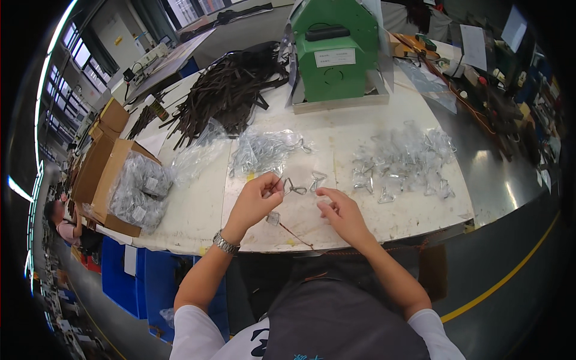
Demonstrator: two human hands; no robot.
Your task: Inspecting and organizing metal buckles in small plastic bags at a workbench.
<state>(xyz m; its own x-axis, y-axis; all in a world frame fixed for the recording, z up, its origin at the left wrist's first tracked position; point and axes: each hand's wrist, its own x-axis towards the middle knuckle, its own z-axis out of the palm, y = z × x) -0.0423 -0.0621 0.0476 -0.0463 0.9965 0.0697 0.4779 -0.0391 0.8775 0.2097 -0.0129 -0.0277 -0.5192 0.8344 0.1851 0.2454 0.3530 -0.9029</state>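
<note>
My left hand (pixel 259 198) is closed in a pinch on a metal wire buckle (pixel 295 188) with a triangular loop, which sticks out to the right of the fingertips. A second triangular metal buckle (pixel 318 177) lies just beyond my right hand (pixel 342 215). That hand's fingers are bent but apart, and I see nothing between them. Whether its index fingertip touches the second buckle I cannot tell. Past my hands, one heap of clear-bagged metal buckles (pixel 261 153) lies to the left. Another heap of buckles and plastic (pixel 403 161) spreads to the right.
At the back of the white table (pixel 198 225) stands a green machine (pixel 333 69). Dark strips (pixel 231 90) are piled left of it. A cardboard box (pixel 108 186) with bagged parts sits at the left edge. Blue bins (pixel 147 282) stand below. A reddish cord (pixel 297 236) lies near the front edge.
</note>
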